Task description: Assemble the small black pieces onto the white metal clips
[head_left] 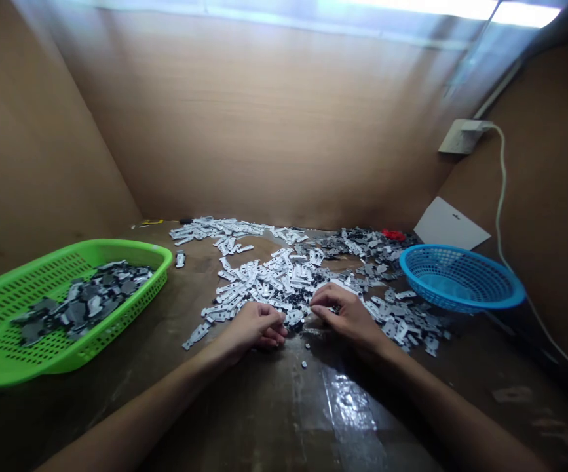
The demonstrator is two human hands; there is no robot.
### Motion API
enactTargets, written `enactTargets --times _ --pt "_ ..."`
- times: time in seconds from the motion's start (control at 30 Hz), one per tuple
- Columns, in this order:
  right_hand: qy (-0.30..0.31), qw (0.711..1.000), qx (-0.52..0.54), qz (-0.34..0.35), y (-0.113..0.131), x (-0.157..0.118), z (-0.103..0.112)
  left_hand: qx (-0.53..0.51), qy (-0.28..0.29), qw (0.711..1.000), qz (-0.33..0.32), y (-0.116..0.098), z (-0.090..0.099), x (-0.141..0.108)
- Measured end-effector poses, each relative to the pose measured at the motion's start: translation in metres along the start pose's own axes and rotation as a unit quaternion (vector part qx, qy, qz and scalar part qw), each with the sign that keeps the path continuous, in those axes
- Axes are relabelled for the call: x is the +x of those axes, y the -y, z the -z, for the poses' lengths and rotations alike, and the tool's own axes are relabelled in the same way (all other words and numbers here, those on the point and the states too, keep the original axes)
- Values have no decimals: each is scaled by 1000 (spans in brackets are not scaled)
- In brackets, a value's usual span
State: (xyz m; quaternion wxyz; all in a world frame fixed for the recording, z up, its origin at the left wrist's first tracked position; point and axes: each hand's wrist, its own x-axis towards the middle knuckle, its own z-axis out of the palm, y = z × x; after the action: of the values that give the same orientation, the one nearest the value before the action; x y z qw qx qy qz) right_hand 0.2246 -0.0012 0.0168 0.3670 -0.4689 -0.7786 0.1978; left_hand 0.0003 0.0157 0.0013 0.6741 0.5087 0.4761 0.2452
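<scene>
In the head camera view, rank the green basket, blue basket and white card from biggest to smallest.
Green basket, then blue basket, then white card, partly hidden behind it. Green sits nearer the camera, so its lead is unsure.

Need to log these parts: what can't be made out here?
Head view:
- Anything in the left hand: its fingers hide it.
- Anything in the right hand: likewise.
- Small dark bits: too small to identify.
- Red object: too small, partly behind parts.
- Strip light: cut off by top edge.

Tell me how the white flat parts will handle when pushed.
The white flat parts look stiff, since they lie straight in the heap. They are probably light, being thin. Lying overlapped, they will likely slide, dragging neighbours, not roll.
</scene>
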Motion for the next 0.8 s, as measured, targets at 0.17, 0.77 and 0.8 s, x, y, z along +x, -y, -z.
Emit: enactTargets --times 0.17,0.77,0.8 --pt "-1 987 -151 -55 -19 5 15 8 1 1000 -1 -2 0 -1" --pt "157 953 -260 1 -26 0 14 26 0 1000 5 -4 -1 -2" --pt "157 952 -262 3 -26 0 14 27 1 1000 4 -4 -1 -2"
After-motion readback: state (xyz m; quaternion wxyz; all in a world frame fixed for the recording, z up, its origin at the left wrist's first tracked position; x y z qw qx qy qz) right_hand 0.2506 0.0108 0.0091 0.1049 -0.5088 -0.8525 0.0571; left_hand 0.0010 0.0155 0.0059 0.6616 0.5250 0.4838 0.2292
